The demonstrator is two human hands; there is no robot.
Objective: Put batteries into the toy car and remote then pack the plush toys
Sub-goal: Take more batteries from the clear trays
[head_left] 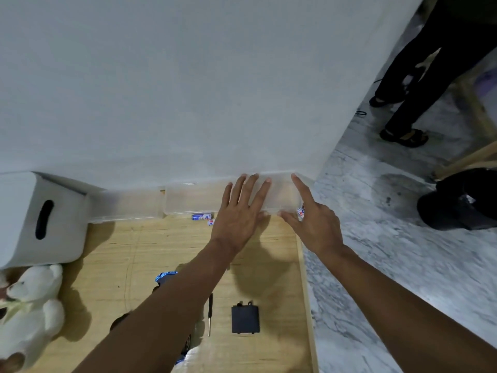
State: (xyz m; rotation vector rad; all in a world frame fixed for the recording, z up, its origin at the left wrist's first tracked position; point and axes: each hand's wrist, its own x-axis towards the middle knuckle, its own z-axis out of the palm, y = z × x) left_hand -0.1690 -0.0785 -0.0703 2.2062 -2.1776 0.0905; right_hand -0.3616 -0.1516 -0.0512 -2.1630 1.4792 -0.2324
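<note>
Against a white wall [188, 90], a wooden table [166, 251] bears batteries [201, 217] — marble floor [376, 251] beside.

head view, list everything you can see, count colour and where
clear containers: two, transparent, side by side at the wall
batteries: three showing, blue-white, by the containers' front edge
storage bin: one, white, table's left
teddy bear: one, white, lower left
screwdriver: one, black handle, near middle
battery cover: one, black, right of the screwdriver
toy car: one, blue, mostly hidden under the left forearm
table: one, wooden
bag: one, black, floor at right
bystander: one, dark trousers, upper right
left hand: flat on a container
right hand: forefinger on the same container
</note>
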